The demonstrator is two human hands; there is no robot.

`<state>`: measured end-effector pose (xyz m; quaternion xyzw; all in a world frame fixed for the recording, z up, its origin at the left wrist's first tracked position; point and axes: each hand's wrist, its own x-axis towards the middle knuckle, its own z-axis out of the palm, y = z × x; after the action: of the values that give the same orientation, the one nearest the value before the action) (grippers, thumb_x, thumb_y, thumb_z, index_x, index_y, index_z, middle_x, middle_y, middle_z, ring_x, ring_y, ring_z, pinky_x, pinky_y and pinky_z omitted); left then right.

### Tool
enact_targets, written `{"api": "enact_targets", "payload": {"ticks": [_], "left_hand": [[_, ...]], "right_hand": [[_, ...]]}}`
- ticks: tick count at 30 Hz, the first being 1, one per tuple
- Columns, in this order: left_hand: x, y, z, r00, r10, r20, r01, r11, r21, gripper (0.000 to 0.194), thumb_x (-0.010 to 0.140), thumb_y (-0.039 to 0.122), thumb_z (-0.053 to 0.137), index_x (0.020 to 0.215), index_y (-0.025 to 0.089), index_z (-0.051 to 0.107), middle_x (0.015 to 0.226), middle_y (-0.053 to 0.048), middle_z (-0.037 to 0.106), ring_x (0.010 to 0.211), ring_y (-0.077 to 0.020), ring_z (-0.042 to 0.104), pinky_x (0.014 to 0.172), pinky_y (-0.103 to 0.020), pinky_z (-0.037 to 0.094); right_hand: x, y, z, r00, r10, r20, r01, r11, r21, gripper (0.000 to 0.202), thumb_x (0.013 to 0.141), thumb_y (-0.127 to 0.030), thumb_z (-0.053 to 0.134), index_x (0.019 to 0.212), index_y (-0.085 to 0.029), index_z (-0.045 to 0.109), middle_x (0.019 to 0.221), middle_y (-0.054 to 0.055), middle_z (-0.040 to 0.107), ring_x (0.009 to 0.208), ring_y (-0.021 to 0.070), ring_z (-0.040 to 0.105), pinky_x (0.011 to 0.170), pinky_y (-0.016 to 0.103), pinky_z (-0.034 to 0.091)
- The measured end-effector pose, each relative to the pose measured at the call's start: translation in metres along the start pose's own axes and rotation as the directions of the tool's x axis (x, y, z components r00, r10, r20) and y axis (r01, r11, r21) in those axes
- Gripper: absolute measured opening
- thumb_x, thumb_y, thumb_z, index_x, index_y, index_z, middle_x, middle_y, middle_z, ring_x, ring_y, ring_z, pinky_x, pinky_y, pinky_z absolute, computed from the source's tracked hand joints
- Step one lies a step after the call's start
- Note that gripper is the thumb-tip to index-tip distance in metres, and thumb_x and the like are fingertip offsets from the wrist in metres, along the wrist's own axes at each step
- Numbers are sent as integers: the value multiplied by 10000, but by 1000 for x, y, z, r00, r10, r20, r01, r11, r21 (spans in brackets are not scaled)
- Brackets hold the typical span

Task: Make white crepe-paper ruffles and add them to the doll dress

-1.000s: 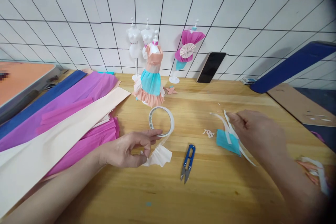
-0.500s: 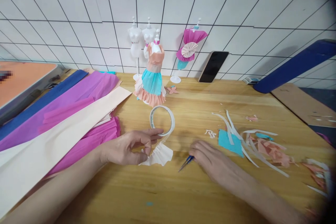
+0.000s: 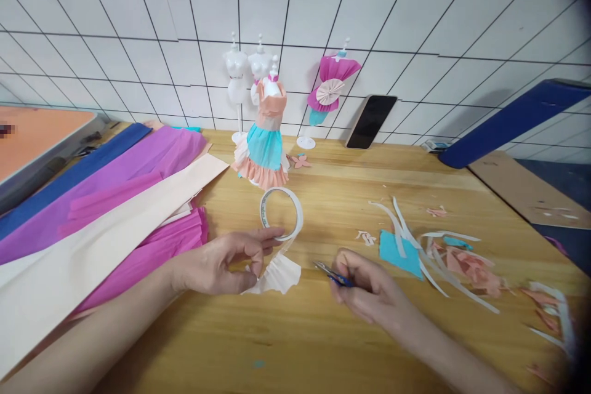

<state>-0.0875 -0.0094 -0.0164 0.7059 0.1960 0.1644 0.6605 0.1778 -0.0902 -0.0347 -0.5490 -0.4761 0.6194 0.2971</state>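
Note:
My left hand (image 3: 233, 261) pinches the left edge of a pleated white paper piece (image 3: 279, 274) between thumb and index finger. Its other fingers reach to the lower rim of a tape roll (image 3: 299, 212), and a strip of tape runs from the roll down to the paper. To the right, my right hand (image 3: 364, 283) is closed around small blue-handled scissors (image 3: 339, 277), whose metal tips point left toward the paper. Behind the tape roll stands a mini mannequin (image 3: 268, 135) in a peach, turquoise and white paper dress.
Colored crepe paper sheets (image 3: 138, 209) lie at left. White strips (image 3: 409, 228), a turquoise square (image 3: 399, 252) and peach scraps (image 3: 471, 268) are spread at right. A second dressed mannequin (image 3: 330, 89), a phone (image 3: 372, 122) and a blue roll (image 3: 512, 120) stand along the tiled wall.
My right hand has lifted the scissors and turned them, so the tips now point left and upward instead of down. My left hand keeps its pinch on the paper.

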Motion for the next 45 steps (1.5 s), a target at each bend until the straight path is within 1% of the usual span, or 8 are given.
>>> {"api": "enact_targets", "payload": {"ticks": [2,4,7,10,14,21,32,45], "left_hand": [[0,2,2,1000,14,6,-14,1000,23,124,726,32,564,740,147,520,1498,-166,308,1370,-289,312,1112,-431,298],[0,3,4,999,32,9,-33,999,38,132,717,23,554,745,146,516,1497,-173,305,1365,-284,322,1110,-420,308],[0,4,5,999,45,6,-46,998,52,132,712,20,544,747,144,513,1486,-181,325,1368,-276,315,1108,-404,317],[1,5,6,999,46,-6,-45,996,72,132,705,22,540,743,145,515,1484,-162,338,1367,-270,322,1096,-387,339],[2,6,7,999,46,-7,-46,995,86,145,686,16,535,715,157,509,1460,-123,393,1361,-262,339,1079,-364,359],[5,7,4,999,-11,35,6,990,141,131,685,48,528,683,175,494,1161,-125,639,1374,-249,315,1083,-352,336],[4,4,4,999,11,42,-18,982,187,136,696,54,536,705,182,491,1045,-104,676,1366,-221,334,1088,-318,323],[5,3,3,999,9,44,-18,977,213,125,702,67,546,701,184,504,1064,-103,678,1363,-219,338,1070,-324,348]], "right_hand": [[4,-1,4,998,-3,63,1,1000,24,194,745,-345,577,803,-219,442,591,-64,484,433,64,280,412,212,177],[8,-2,9,993,-9,121,1,998,65,343,794,-486,554,965,-195,496,616,-50,488,455,71,279,423,219,172],[13,-4,17,987,-37,154,20,994,107,425,839,-586,487,852,-163,533,633,-37,464,470,64,260,439,231,168],[15,-6,24,987,-49,153,30,992,125,450,867,-574,466,678,-166,483,631,-29,432,511,76,285,452,234,179],[16,-6,29,991,-36,132,18,991,130,437,882,-564,457,691,-172,484,652,-19,432,557,96,318,467,238,196],[17,-9,35,993,-23,115,2,984,178,443,838,-585,507,675,-173,493,633,-15,445,539,96,320,457,243,184],[17,-14,39,993,41,113,-64,976,207,480,767,-628,566,675,-161,500,610,-29,460,484,63,277,455,235,163],[18,-15,42,985,83,153,-130,935,330,441,738,-586,619,690,-161,509,593,-42,440,456,50,224,458,249,106]]}}
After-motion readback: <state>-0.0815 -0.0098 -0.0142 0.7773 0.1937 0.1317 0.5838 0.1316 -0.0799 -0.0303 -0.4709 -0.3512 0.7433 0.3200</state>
